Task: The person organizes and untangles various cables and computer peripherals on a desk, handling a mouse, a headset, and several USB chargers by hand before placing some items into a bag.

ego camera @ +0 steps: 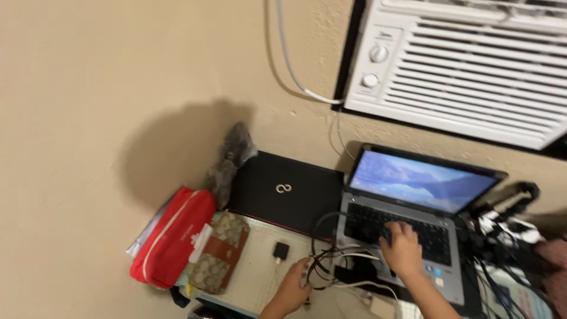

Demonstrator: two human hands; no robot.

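Head view: right hand [403, 248] lies flat on the open laptop [407, 218] keyboard, fingers spread, gripping nothing; left hand [293, 288] curls around a tangle of cables [331, 260] just left of it, near a small black adapter [280, 250] on the counter [260, 277]

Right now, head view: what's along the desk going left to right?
Red pouch → brown patterned pouch → small black adapter → left hand at the cable tangle → right hand on the open silver laptop → black gear and cables.
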